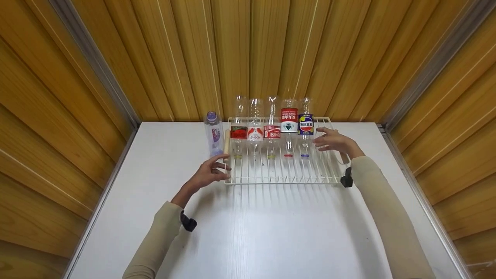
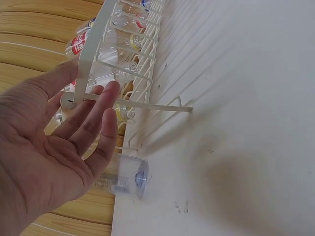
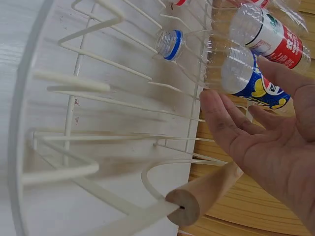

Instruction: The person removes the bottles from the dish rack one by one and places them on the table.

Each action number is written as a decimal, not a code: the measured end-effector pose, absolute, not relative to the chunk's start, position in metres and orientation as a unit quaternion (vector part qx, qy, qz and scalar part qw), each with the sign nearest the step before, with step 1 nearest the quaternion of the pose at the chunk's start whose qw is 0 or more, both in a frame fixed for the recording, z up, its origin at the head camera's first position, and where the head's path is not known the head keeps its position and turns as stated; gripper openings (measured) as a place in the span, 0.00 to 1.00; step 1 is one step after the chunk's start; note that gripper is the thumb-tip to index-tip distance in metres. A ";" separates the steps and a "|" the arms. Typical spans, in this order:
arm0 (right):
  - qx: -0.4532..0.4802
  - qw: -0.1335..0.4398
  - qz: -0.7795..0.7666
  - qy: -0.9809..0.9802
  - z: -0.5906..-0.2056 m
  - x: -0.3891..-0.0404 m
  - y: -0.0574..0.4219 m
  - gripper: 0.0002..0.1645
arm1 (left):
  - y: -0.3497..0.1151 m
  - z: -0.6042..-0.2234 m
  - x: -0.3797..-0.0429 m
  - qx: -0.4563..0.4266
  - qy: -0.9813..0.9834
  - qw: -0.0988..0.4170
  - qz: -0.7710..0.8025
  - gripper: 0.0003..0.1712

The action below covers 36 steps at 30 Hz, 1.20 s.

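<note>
On the white bench (image 1: 252, 224), a white wire rack (image 1: 283, 183) with a handle at either end. Carries five clear plastic bottles in one row, necks down. From the left: a red-and-black-labelled bottle (image 1: 238, 132), a white-and-red-labelled bottle (image 1: 255, 133), a red-labelled bottle (image 1: 272, 131), a red-and-white-labelled bottle (image 1: 289, 120) and, last, a blue-labelled bottle (image 1: 306, 124) with a blue neck ring (image 3: 174, 45).

On the bench just left of the rack, upright and apart from the row, a translucent purple bottle (image 1: 215, 133) with a purple cap (image 1: 211, 116).

At the rack's left end, beside the left handle (image 1: 227, 141), the left hand (image 1: 209, 172). Grip released, fingers parted and gently bent; in the left wrist view, one digit partly behind a flat white bar of the rack. Cannot tell about contact there.

Over the rack's right part, the right hand (image 1: 335, 140), fingertips just beside the blue-labelled bottle. Grip likewise released, fingers relaxed; cannot be sure of any touch. Below the right hand, the round wooden right handle (image 3: 211, 188).

Behind the bench, a wall (image 1: 232, 46) of yellowish wood panels. On both arms, pale sleeves (image 1: 376, 201).
</note>
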State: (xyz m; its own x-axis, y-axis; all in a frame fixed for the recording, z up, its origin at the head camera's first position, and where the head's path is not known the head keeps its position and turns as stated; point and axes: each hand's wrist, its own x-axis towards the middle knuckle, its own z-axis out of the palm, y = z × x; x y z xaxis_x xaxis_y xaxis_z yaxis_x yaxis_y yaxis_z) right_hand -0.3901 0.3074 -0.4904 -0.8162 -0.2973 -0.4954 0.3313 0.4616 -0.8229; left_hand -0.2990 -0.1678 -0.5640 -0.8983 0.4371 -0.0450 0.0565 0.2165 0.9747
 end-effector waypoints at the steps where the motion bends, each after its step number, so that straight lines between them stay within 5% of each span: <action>1: 0.021 0.312 -0.521 0.794 -0.493 -0.391 0.306 0.51 | -0.168 -0.565 -0.298 0.158 0.762 0.161 0.608 0.43; 16: 0.054 0.366 -0.511 0.776 -0.508 -0.391 0.291 0.60 | -0.165 -0.573 -0.295 0.171 0.757 0.188 0.602 0.46; 36: 0.075 0.321 -0.515 0.791 -0.496 -0.395 0.281 0.59 | -0.170 -0.567 -0.306 0.159 0.762 0.186 0.600 0.46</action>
State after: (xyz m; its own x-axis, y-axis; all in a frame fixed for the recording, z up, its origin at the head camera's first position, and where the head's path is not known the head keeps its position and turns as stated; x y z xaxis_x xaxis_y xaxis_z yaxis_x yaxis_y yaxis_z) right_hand -0.3954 0.2815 -0.4965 -0.7826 -0.2125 -0.5852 0.4488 0.4588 -0.7669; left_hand -0.3056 -0.1697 -0.5674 -0.8803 0.4651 -0.0939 0.0182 0.2309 0.9728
